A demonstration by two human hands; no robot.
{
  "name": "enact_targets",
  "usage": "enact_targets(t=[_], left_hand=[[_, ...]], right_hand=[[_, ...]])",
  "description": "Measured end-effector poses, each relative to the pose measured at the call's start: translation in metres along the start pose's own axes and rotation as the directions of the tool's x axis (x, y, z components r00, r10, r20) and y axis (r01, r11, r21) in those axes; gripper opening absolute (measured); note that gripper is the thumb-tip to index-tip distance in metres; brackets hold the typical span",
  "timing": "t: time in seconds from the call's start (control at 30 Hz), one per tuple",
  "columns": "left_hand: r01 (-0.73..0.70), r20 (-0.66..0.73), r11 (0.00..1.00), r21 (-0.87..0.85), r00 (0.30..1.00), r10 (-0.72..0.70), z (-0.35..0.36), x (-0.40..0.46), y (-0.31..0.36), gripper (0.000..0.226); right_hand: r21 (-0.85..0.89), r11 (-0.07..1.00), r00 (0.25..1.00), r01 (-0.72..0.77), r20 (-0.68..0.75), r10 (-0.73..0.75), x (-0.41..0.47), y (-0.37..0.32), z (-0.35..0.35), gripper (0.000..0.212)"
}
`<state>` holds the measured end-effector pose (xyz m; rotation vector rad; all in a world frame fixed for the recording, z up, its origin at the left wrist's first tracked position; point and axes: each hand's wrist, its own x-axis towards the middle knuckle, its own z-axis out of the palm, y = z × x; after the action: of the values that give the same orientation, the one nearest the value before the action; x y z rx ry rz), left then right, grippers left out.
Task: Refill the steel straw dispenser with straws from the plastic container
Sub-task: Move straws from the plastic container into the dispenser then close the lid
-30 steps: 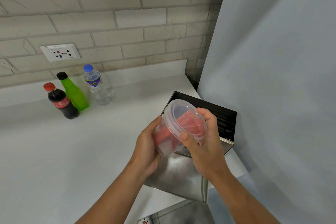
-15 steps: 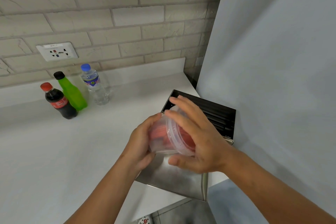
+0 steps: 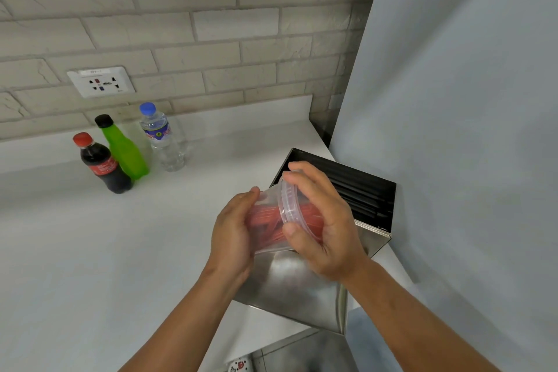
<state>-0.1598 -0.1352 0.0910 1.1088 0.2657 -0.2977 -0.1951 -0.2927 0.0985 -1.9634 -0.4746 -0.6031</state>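
Note:
A clear round plastic container (image 3: pixel 267 220) with red straws inside lies on its side in the air above the steel straw dispenser (image 3: pixel 305 284). My left hand (image 3: pixel 232 232) grips the container's base. My right hand (image 3: pixel 323 220) wraps over its clear lid (image 3: pixel 288 205), thumb below the rim and fingers across the top. The dispenser stands at the counter's right end with its top open, and dark straws (image 3: pixel 359 193) lie in rows inside.
A cola bottle (image 3: pixel 101 163), a green bottle (image 3: pixel 123 149) and a water bottle (image 3: pixel 161 137) stand at the back left of the white counter (image 3: pixel 90 251). A wall socket (image 3: pixel 101 81) sits on the brick wall. A grey wall (image 3: pixel 468 130) closes the right side.
My right hand has shifted from pinching the lid's rim to covering the whole lid. The container has tipped further onto its side, its mouth now turned toward the right.

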Motion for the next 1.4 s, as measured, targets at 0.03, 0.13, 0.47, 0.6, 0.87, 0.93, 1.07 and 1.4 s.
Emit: enact_targets(t=[0.03, 0.13, 0.47, 0.6, 0.87, 0.93, 1.07, 1.4], left_hand=[[-0.016, -0.014, 1.0, 0.024, 1.0, 0.016, 0.0, -0.001, -0.001, 0.056], [-0.054, -0.045, 0.993, 0.104, 0.997, 0.059, 0.002, -0.003, -0.004, 0.047], [0.079, 0.178, 0.997, 0.021, 0.981, -0.081, 0.0, -0.008, 0.025, 0.063], [0.009, 0.13, 1.0, 0.024, 0.991, -0.012, 0.006, -0.007, 0.029, 0.054], [-0.141, 0.021, 0.987, 0.082, 0.99, 0.139, 0.003, -0.004, 0.019, 0.055], [-0.132, 0.009, 0.987, 0.086, 0.991, 0.132, 0.001, -0.002, 0.017, 0.053], [-0.01, 0.104, 0.998, 0.058, 0.995, 0.003, -0.007, 0.007, 0.016, 0.049], [0.028, 0.19, 0.999, 0.018, 0.981, -0.031, -0.036, 0.017, 0.015, 0.034]], right_hand=[[0.0, 1.0, 1.0, -0.025, -0.018, 0.025, -0.003, 0.0, 0.002, 0.058], [0.009, 0.996, 0.994, -0.089, -0.056, 0.089, -0.008, -0.004, 0.006, 0.054], [-0.097, 0.995, 0.981, -0.034, 0.188, 0.052, 0.001, -0.015, -0.02, 0.083], [-0.091, 0.996, 0.988, 0.026, 0.157, -0.011, 0.013, -0.02, -0.021, 0.078], [0.037, 0.99, 0.991, -0.134, 0.018, 0.133, 0.018, -0.027, -0.006, 0.061], [0.035, 0.986, 0.986, -0.163, 0.026, 0.163, 0.018, -0.03, -0.004, 0.061], [-0.037, 0.973, 0.968, -0.23, 0.093, 0.232, 0.02, -0.033, -0.005, 0.065], [0.181, 0.682, 0.705, -0.709, 0.209, 0.678, 0.021, -0.022, -0.012, 0.028]])
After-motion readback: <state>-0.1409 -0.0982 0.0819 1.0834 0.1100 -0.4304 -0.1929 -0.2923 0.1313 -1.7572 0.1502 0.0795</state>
